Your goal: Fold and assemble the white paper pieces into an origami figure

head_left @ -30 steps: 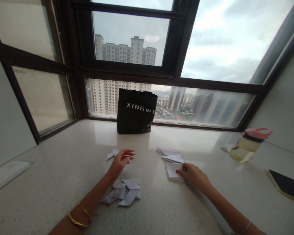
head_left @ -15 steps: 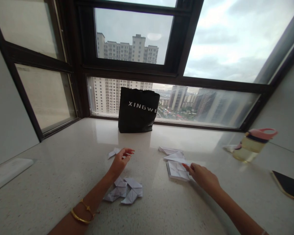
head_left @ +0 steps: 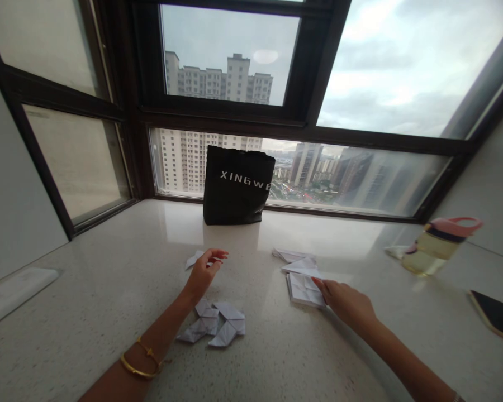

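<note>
white paper is spread over several spots on the pale speckled stone counter (head_left: 109,290). a small stack of creased white square sheets (head_left: 300,286) lies right of centre. the right hand (head_left: 347,304) is laid on the stack's near right corner. its fingers are stretched out and the red-nailed fingertips (head_left: 318,282) are pressed against the top sheet. nothing is seen to be clasped by it. just beyond the stack, a pair of folded white paper pieces (head_left: 299,264) is set one behind the other, towards the window.

the left hand (head_left: 203,273) is held a little above the counter, left of centre. it is loosely open, with the fingers curled towards the thumb, and nothing is gripped in it. a small folded white paper scrap (head_left: 191,260) lies just past its fingertips; whether it is touched cannot be told. a cluster of folded white paper triangles (head_left: 216,325) is gathered close beside the left forearm, nearer the body. two gold bangles (head_left: 140,365) are worn on that forearm.

a black bag with white lettering (head_left: 237,187) is stood upright at the back, against the window. a clear bottle with a pink lid and yellowish liquid (head_left: 438,245) is seen at the right, well apart from the stack. a dark phone with a gold edge (head_left: 497,315) lies flat at the far right.
</note>
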Action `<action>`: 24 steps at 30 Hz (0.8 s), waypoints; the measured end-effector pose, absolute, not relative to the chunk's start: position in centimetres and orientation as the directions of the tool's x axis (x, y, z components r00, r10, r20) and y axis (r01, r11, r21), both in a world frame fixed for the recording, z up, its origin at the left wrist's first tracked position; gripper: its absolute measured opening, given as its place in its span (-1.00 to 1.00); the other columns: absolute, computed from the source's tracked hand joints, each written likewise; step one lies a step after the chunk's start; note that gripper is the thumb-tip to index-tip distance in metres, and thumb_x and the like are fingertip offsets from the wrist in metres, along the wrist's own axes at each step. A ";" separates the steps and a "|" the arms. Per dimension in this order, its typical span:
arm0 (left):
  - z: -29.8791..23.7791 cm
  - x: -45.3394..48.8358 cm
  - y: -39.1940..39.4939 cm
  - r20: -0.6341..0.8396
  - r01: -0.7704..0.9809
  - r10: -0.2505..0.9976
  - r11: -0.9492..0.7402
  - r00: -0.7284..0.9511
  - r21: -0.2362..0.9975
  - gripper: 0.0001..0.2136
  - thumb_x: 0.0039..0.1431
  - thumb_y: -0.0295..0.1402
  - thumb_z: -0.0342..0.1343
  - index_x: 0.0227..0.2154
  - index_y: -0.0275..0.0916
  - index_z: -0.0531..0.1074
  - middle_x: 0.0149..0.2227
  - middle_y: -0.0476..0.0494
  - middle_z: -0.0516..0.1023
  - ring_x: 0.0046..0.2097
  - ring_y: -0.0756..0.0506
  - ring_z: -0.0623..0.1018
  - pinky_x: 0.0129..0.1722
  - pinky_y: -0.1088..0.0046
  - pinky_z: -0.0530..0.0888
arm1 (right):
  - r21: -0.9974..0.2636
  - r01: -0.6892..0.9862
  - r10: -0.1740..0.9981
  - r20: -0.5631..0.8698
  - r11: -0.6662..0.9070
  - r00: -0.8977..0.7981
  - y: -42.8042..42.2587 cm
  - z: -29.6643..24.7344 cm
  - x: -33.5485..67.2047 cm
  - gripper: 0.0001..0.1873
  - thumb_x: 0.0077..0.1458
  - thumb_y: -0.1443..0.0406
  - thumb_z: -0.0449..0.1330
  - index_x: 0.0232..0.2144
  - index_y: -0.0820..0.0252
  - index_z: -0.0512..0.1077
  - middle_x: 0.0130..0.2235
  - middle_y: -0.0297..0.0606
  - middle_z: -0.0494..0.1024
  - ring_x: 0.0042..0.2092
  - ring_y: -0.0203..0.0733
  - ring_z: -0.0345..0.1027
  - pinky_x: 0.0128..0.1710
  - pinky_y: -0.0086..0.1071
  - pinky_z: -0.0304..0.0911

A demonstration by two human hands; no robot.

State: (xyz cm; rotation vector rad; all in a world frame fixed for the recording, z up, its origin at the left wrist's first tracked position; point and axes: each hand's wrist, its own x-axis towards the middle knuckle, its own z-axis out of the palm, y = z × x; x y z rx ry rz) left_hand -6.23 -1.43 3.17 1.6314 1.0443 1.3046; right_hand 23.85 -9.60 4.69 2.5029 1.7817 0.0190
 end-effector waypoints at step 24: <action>1.4 -10.4 1.2 0.297 0.877 0.947 -0.034 -0.126 0.479 -0.65 -0.01 -0.21 -0.01 -0.16 -0.26 0.36 -0.07 -0.33 0.37 -0.02 -0.33 0.29 -0.11 0.10 0.23 | -0.877 0.459 0.906 -0.068 0.146 -0.418 -7.6 1.4 10.8 -0.69 -0.30 0.22 0.32 -0.50 0.19 0.29 -0.49 -0.43 0.34 -0.49 -0.39 0.20 -0.53 -0.51 0.09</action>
